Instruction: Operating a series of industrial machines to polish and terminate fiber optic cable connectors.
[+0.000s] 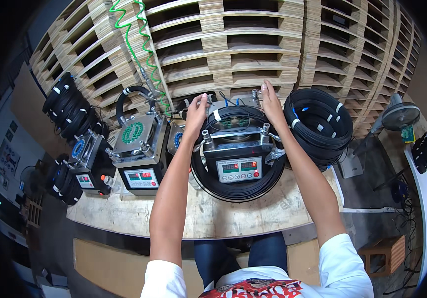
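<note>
A grey metal machine (238,164) with two red digit displays stands on the wooden bench in front of me. A black cable coil (238,191) lies looped around its base. My left hand (196,115) rests on the coil's far left part, beside the machine's top plate. My right hand (271,103) reaches to the far right corner of the top, fingers on the cable near a metal post. Neither hand is seen lifting anything.
A second similar machine (139,149) with a green disc stands to the left, and a smaller one (85,166) beyond it. Black cable coils lie at right (320,124) and far left (69,107). Stacked wooden pallets (253,44) rise behind. A green coiled hose (141,47) hangs down. A fan (399,116) is at right.
</note>
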`<state>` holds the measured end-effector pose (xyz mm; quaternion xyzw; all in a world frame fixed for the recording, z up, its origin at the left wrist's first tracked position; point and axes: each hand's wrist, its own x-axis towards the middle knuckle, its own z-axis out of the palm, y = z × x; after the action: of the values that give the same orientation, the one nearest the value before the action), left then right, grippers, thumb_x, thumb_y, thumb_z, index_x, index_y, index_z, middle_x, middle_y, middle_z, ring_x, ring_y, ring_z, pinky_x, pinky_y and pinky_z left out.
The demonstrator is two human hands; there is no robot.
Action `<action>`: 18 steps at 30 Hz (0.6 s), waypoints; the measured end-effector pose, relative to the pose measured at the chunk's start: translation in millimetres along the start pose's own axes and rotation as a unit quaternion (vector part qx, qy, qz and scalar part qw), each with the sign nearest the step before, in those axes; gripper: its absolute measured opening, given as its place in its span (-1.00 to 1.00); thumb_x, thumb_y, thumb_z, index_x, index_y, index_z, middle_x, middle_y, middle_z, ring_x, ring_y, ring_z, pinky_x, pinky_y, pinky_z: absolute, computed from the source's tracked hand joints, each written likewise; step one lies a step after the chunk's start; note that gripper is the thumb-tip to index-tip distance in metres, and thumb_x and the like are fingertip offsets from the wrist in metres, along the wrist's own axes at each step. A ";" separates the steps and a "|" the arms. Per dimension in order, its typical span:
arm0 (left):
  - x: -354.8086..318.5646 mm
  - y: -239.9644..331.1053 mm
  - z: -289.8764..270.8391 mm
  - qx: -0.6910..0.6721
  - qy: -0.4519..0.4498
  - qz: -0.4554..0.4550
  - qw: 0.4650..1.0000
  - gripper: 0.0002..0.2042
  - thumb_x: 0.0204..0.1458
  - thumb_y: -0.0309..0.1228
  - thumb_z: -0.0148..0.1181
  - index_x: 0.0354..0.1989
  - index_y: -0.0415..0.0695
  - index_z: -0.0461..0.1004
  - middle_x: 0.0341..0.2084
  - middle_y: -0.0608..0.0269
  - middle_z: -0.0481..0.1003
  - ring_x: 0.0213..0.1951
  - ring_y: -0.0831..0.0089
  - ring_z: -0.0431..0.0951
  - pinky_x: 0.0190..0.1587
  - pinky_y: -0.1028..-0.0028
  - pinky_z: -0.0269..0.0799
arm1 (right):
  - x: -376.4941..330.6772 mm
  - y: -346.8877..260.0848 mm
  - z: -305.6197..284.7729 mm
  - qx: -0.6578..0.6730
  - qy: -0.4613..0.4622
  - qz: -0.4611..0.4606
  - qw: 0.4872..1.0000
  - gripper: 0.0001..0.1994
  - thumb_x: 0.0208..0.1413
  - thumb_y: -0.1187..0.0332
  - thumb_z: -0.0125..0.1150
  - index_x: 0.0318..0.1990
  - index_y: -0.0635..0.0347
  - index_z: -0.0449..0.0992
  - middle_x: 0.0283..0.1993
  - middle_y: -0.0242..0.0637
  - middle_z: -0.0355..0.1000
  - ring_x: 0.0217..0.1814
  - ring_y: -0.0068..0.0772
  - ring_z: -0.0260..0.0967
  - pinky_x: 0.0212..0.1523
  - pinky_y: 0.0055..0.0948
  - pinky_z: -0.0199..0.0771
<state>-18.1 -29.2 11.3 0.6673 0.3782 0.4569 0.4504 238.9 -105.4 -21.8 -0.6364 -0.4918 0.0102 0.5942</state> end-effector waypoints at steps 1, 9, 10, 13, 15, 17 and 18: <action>1.4 1.7 4.0 0.007 -0.023 -0.002 1.000 -0.44 0.27 0.07 0.01 0.16 -0.22 0.41 -0.24 0.20 0.54 -0.33 0.52 0.45 -0.28 0.47 0.41 | 2.5 6.2 -2.9 -0.040 0.045 -0.035 0.998 -0.39 0.41 -0.07 -0.19 0.39 0.19 0.17 -0.05 -0.07 0.49 -0.20 -0.36 0.46 -0.04 -0.37 0.46; 2.2 -5.5 -4.6 -0.001 0.016 -0.046 0.999 -0.44 0.28 0.08 -0.01 0.09 -0.23 0.47 -0.32 0.25 0.51 -0.35 0.52 0.44 -0.28 0.49 0.40 | -5.8 -18.3 -5.0 0.054 -0.065 0.034 0.996 -0.35 0.42 -0.11 -0.27 0.39 0.26 0.18 -0.16 -0.14 0.51 -0.17 -0.42 0.46 0.00 -0.43 0.36; 1.7 -5.2 -4.8 0.004 0.023 -0.054 0.998 -0.44 0.28 0.08 -0.02 0.07 -0.24 0.48 -0.33 0.25 0.51 -0.35 0.52 0.44 -0.28 0.49 0.40 | -6.6 -20.8 -5.7 0.081 -0.097 0.050 0.991 -0.35 0.42 -0.12 -0.27 0.40 0.24 0.16 -0.22 -0.16 0.53 -0.19 -0.45 0.46 -0.04 -0.43 0.37; 5.2 -9.0 -2.3 -0.017 0.018 -0.040 0.999 -0.42 0.28 0.10 -0.03 0.06 -0.25 0.49 -0.33 0.25 0.53 -0.39 0.53 0.41 -0.29 0.50 0.38 | -6.0 -21.8 -7.7 0.108 -0.096 0.035 0.989 -0.36 0.42 -0.12 -0.27 0.42 0.17 0.14 -0.36 -0.24 0.53 -0.28 -0.48 0.44 -0.16 -0.42 0.41; 6.8 -9.4 -2.1 -0.008 -0.002 -0.030 1.000 -0.44 0.29 0.11 -0.07 0.09 -0.17 0.49 -0.31 0.27 0.54 -0.40 0.55 0.39 -0.29 0.53 0.34 | -6.4 -23.3 -8.6 0.102 -0.089 0.038 0.990 -0.36 0.42 -0.13 -0.27 0.43 0.14 0.13 -0.36 -0.23 0.52 -0.30 -0.48 0.44 -0.20 -0.41 0.42; 4.4 -6.5 -1.4 0.001 -0.022 -0.021 1.000 -0.45 0.30 0.13 -0.11 0.13 -0.09 0.50 -0.30 0.29 0.55 -0.40 0.57 0.37 -0.28 0.56 0.30 | -8.5 -27.8 -10.1 0.096 -0.082 0.042 0.991 -0.36 0.41 -0.13 -0.27 0.43 0.12 0.12 -0.37 -0.23 0.52 -0.31 -0.48 0.44 -0.23 -0.39 0.43; 1.4 -3.3 -0.3 0.004 -0.019 -0.013 1.000 -0.43 0.30 0.12 -0.10 0.12 -0.15 0.49 -0.32 0.25 0.56 -0.41 0.56 0.36 -0.29 0.53 0.30 | -9.7 -31.5 -12.1 0.082 -0.080 0.071 0.991 -0.36 0.41 -0.13 -0.27 0.43 0.13 0.12 -0.37 -0.22 0.52 -0.31 -0.46 0.46 -0.23 -0.38 0.44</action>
<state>-18.3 -26.8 8.6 0.6726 0.3801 0.4371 0.4606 221.8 -126.5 0.4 -0.6156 -0.4887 0.1433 0.6014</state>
